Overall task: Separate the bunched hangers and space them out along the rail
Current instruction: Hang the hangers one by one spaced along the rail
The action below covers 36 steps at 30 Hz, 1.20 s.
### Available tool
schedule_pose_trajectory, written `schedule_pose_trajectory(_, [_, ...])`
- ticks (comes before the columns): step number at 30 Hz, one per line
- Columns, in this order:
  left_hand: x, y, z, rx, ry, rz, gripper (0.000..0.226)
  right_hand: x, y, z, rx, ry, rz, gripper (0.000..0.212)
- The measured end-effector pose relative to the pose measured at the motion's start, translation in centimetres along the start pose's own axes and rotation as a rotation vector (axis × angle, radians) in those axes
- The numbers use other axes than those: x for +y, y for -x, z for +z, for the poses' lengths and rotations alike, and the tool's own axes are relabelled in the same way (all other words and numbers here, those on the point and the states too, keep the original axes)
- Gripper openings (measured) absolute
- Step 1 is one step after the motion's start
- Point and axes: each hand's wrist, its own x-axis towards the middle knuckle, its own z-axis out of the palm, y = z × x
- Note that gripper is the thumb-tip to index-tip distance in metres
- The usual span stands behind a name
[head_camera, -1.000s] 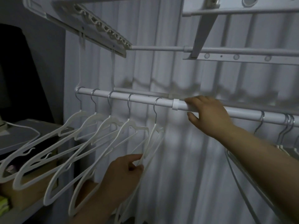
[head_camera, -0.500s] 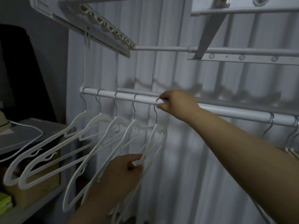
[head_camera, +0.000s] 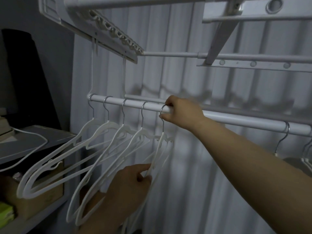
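A white rail (head_camera: 236, 118) runs from upper left down to the right. Several white plastic hangers (head_camera: 108, 125) with metal hooks hang evenly apart along its left end. The rightmost of these, the fifth hanger (head_camera: 163, 141), is held in two places. My right hand (head_camera: 182, 112) pinches its metal hook at the rail. My left hand (head_camera: 130, 184) grips its lower white arm. More hangers (head_camera: 283, 137) hang bunched at the far right, partly cut off by the frame's edge.
A white drying rack (head_camera: 104, 29) with bars hangs overhead. White curtains (head_camera: 185, 183) hang behind the rail. A grey shelf (head_camera: 33, 141) with a white cable, a cardboard box (head_camera: 43, 201) and a green item (head_camera: 5, 215) stands at the left.
My right hand slid left along the rail from the white collar to the fifth hanger's hook and closed on it. My left hand kept its grip on that hanger's arm.
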Motion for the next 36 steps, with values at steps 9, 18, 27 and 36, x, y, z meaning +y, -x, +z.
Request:
schedule_pose_trajectory(9, [-1.0,-0.5,1.0,-0.010,-0.074,0.068,0.032,-0.1,0.0,0.5,0.038,0.004,0.033,0.041])
schedule_pose_trajectory(18, [-1.1,-0.9,1.0,0.009,-0.090,0.085,0.030,0.1,-0.2,0.4,0.003,0.030,0.012,0.045])
schedule_pose_trajectory(27, [1.6,-0.5,0.4,0.175,-0.068,0.345,0.035,5.4,4.3,-3.9,0.108,0.172,0.104,0.049])
schedule_pose_trajectory(36, [6.9,4.0,9.3,-0.075,0.117,0.407,0.029,16.3,12.5,-9.2,0.057,0.321,0.293,0.039])
